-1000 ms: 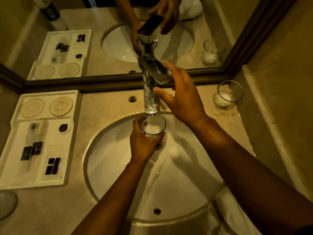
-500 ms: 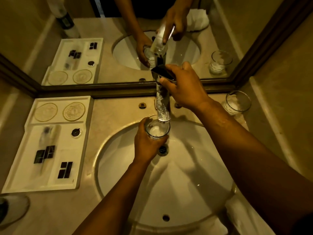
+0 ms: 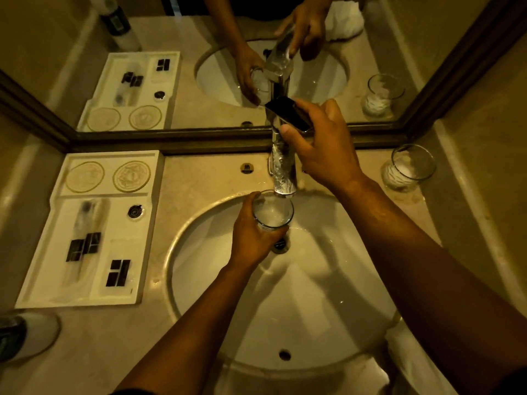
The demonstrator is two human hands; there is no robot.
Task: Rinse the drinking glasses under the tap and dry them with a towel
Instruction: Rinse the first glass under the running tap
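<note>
My left hand [image 3: 251, 240] grips a clear drinking glass [image 3: 273, 212] upright under the spout of the tall chrome tap [image 3: 282, 172], over the white basin [image 3: 313, 280]. The glass holds water. My right hand [image 3: 322, 149] is closed on the tap's flat dark lever [image 3: 285, 111], thumb below and fingers on top. A second glass [image 3: 410, 169] stands on the counter at the right, near the mirror corner. A white towel [image 3: 410, 363] lies at the basin's front right edge, partly hidden by my right forearm.
A white amenity tray [image 3: 42, 280] with packets and two round coasters sits left of the basin. A bottle [image 3: 25, 334] lies at the lower left corner. The framed mirror [image 3: 199, 138] rises just behind the tap; a wall closes the right side.
My right hand has moved from beside the tap body up onto the lever and closed on it. My left hand keeps the glass under the spout. The view has tilted down a little.
</note>
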